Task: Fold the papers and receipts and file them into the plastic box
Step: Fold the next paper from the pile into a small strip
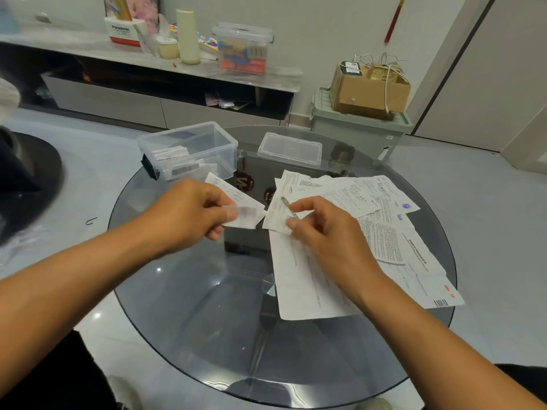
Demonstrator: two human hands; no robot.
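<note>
the left hand (189,208) pinches a small folded white receipt (236,207) just short of the clear plastic box (189,149) on the round glass counter (207,321), while the right hand (322,229) pinches another slip (278,214) from the loose white papers (355,202), which could slide off the slick glass if dragged.

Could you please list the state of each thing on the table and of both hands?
plastic box: open, lid off, folded receipts standing inside.
lid: lying flat on the glass table, right of the box.
left hand: gripping a folded receipt.
right hand: pinching a small receipt above the pile.
loose papers: unfolded, overlapping, spread on the table's right side.
</note>
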